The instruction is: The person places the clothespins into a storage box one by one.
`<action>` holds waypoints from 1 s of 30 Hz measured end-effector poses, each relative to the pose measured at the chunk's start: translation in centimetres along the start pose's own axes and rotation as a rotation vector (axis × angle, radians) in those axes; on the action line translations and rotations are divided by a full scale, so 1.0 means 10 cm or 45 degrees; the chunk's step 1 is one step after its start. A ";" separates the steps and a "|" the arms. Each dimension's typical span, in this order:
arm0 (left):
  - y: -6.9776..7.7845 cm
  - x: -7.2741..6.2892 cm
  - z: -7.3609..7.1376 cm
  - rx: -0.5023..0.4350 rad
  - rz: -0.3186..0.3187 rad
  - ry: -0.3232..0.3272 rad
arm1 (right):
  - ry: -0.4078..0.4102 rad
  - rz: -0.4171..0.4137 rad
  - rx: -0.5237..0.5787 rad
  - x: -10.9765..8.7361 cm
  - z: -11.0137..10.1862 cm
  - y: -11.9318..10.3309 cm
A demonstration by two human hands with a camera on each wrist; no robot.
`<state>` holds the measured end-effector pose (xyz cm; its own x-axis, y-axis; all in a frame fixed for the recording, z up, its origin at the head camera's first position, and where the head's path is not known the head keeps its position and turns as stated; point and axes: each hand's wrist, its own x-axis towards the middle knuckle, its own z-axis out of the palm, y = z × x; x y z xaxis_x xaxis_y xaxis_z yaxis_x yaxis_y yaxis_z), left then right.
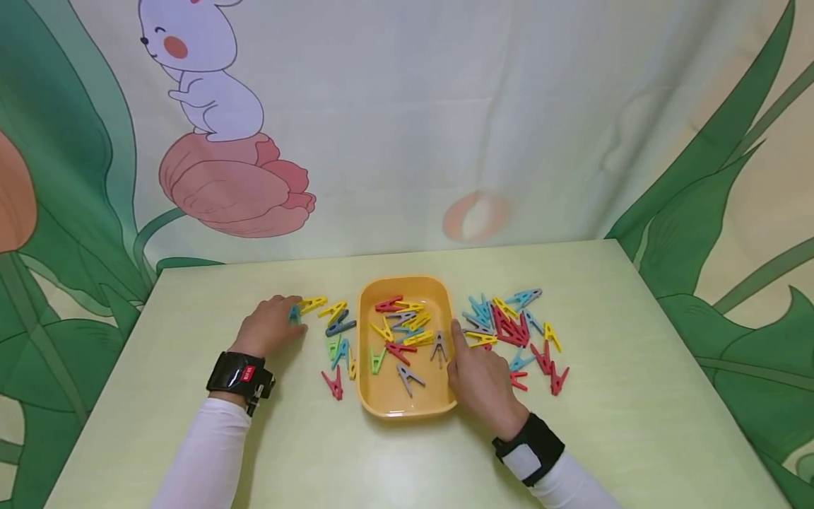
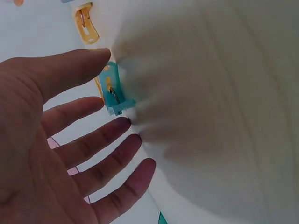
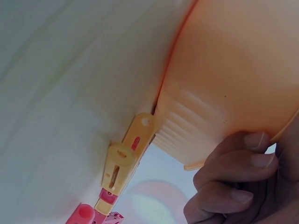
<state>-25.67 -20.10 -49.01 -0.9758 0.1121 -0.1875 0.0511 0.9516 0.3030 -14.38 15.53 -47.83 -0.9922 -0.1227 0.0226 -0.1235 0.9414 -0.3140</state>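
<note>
My left hand (image 1: 272, 326) is at the left of the table, its thumb and index fingertips right beside a teal clothespin (image 2: 111, 88). In the left wrist view the other fingers are spread and fairly straight. My right hand (image 1: 486, 385) holds the right rim of a yellow-orange plastic tray (image 1: 407, 406); in the right wrist view its fingers (image 3: 233, 165) curl against the tray's outer wall. Inside the tray lie several clothespins, among them a grey clothespin (image 1: 410, 379), a green clothespin (image 1: 377, 360) and a red clothespin (image 1: 400, 351).
Left of the tray, loose clothespins include a yellow clothespin (image 1: 313, 304), a dark blue clothespin (image 1: 340, 328) and a red clothespin (image 1: 333, 383). A mixed pile of clothespins (image 1: 511, 329) lies right of it. Behind the table hangs a printed curtain (image 1: 394, 127).
</note>
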 end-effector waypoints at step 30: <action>0.75 -0.43 -0.62 -0.203 0.437 0.422 | -0.011 0.006 0.001 0.00 0.01 0.00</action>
<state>-22.38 -15.22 -40.18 -0.9247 0.2897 0.2471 0.3734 0.8173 0.4388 -14.40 15.46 -47.91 -0.9926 -0.1206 0.0130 -0.1186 0.9417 -0.3150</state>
